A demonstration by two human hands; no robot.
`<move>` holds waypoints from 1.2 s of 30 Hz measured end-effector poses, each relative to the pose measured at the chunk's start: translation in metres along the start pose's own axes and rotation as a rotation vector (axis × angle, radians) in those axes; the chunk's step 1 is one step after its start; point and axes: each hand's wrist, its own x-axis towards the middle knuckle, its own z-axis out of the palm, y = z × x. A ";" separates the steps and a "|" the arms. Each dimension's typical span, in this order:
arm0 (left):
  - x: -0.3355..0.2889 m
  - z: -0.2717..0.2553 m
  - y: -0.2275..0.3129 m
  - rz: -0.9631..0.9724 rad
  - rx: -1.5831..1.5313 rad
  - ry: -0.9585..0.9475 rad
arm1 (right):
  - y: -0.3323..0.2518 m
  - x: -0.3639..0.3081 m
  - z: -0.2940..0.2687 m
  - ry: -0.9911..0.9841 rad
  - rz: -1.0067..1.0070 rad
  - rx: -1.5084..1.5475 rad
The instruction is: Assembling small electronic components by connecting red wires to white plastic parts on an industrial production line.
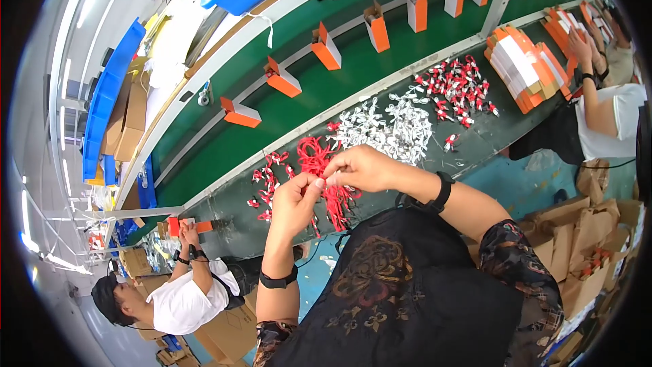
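In front of my chest, my left hand (295, 204) and my right hand (361, 168) meet, fingers pinched tip to tip. What they pinch is too small and covered to make out. A pile of looped red cords (314, 153) lies just beyond the fingertips. More red cords (335, 209) show beneath my right hand. Left of these, small red-and-white cord pieces (270, 180) are scattered on the dark bench (227, 207). A heap of white cord loops (401, 126) spreads beyond my right hand, with a red-and-white heap (458, 88) farther right.
Open orange-and-white boxes (327, 47) line the green conveyor (299, 112). Flat box blanks (523, 61) are stacked at the right. One co-worker (187, 292) is at the left, another (604, 115) at the far right. Cardboard cartons (577, 245) stand at right behind me.
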 end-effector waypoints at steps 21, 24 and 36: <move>0.000 0.066 -0.032 0.037 -0.468 0.078 | -0.009 -0.006 -0.004 0.394 -0.434 -0.812; -0.002 0.036 -0.020 0.276 0.144 0.295 | -0.012 -0.013 -0.012 -0.062 -0.041 -0.292; 0.010 0.057 -0.026 -0.066 -0.667 0.247 | -0.004 0.007 -0.003 0.273 -0.542 -0.877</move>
